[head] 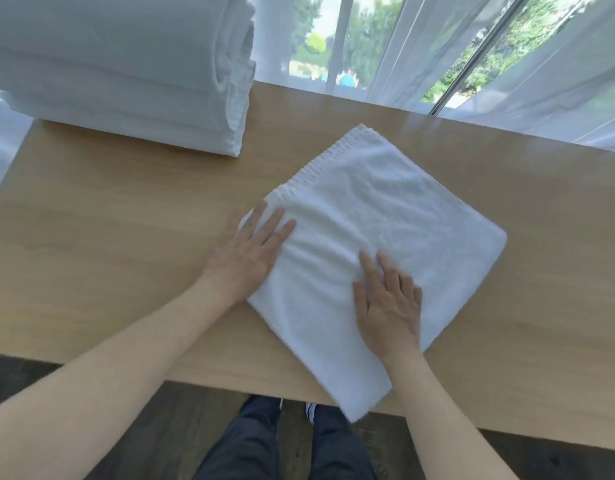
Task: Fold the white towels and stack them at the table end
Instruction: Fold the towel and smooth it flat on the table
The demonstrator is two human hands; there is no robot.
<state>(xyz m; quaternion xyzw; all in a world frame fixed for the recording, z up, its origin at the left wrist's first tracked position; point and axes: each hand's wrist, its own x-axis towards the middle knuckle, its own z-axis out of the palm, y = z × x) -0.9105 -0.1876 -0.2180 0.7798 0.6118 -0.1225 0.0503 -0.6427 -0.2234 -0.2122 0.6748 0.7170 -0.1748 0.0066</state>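
White folded towel (385,244) lies under both flat, open hands, left hand (250,251) at its left edge, right hand (389,306) mid-cloth, gripping nothing; smooth outward evenly before carrying to the stack (126,71) beyond the left hand.

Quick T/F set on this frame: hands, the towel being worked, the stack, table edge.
1. Both hands lie flat on the towel. True: the left hand and the right hand rest on it with straight fingers.
2. The stack of folded towels sits at the far left of the table. True.
3. The towel touches the stack. False: bare wood shows between them.
4. The towel lies wholly on the table. False: its near corner hangs over the near edge.
5. The right hand pinches a corner and lifts it. False: it lies flat on the towel's near part.
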